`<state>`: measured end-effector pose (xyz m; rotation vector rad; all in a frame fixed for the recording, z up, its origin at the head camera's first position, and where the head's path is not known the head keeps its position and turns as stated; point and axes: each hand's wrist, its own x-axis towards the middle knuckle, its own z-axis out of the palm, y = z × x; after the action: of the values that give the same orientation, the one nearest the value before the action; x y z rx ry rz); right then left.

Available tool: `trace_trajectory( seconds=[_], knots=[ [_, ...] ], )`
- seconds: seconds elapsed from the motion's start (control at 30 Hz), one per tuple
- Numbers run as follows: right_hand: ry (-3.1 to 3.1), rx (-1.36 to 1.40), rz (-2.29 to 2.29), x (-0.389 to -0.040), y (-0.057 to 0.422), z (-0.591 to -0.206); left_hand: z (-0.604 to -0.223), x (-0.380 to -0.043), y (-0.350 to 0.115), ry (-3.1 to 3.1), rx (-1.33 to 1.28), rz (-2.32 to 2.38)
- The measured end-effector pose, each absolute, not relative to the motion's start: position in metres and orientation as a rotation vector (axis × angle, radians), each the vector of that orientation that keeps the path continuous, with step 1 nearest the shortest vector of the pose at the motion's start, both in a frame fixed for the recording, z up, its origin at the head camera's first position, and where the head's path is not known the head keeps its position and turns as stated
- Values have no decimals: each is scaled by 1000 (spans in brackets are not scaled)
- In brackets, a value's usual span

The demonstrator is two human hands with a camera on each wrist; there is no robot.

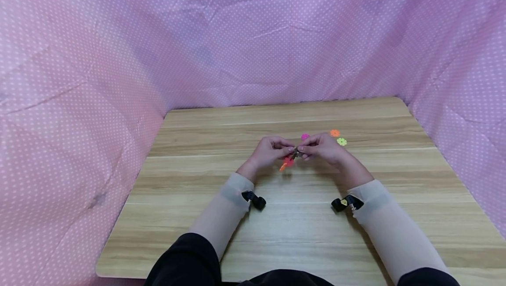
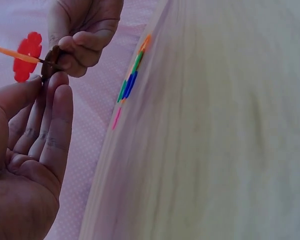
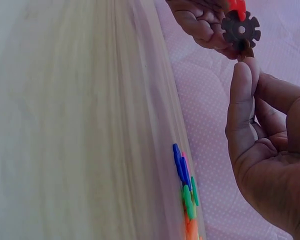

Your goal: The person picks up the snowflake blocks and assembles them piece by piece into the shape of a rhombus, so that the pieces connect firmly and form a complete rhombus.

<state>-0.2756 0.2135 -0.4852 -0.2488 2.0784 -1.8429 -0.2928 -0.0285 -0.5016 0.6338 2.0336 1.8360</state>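
Note:
In the head view my left hand (image 1: 273,150) and right hand (image 1: 322,147) meet over the middle of the table. Between their fingertips is a small cluster of notched plastic discs joined edge to edge. It includes an orange disc (image 2: 12,53), a red disc (image 2: 27,57) and a dark brown disc (image 3: 241,30), which shows a round centre hole. My left thumb and fingers grip the cluster by its brown part. With thumb and forefinger, my right hand pinches another brown disc (image 3: 246,51), seen nearly edge-on against the first. Fingertips hide part of the brown discs.
Beyond the hands, a magenta disc (image 1: 305,136), an orange disc (image 1: 334,132) and a yellow-green disc (image 1: 341,142) lie on the wooden table (image 1: 292,224). Blue discs (image 3: 181,165) and green discs (image 3: 188,201) show in the wrist views. Pink dotted cloth (image 1: 237,48) surrounds the table.

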Motion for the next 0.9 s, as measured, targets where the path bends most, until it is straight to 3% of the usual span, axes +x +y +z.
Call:
trace_trajectory(
  seconds=[0.3, 0.57, 0.9],
  knots=[
    [2223, -265, -1722, -274, 213, -485, -507, -293, -27, 2022, 522, 1895],
    [2755, -259, -1208, -277, 228, -483, -504, -292, -28, 2064, 410, 1916],
    [2697, -232, -1031, -274, 233, -487, -506, -292, -28, 2048, 357, 1936]
  ],
)
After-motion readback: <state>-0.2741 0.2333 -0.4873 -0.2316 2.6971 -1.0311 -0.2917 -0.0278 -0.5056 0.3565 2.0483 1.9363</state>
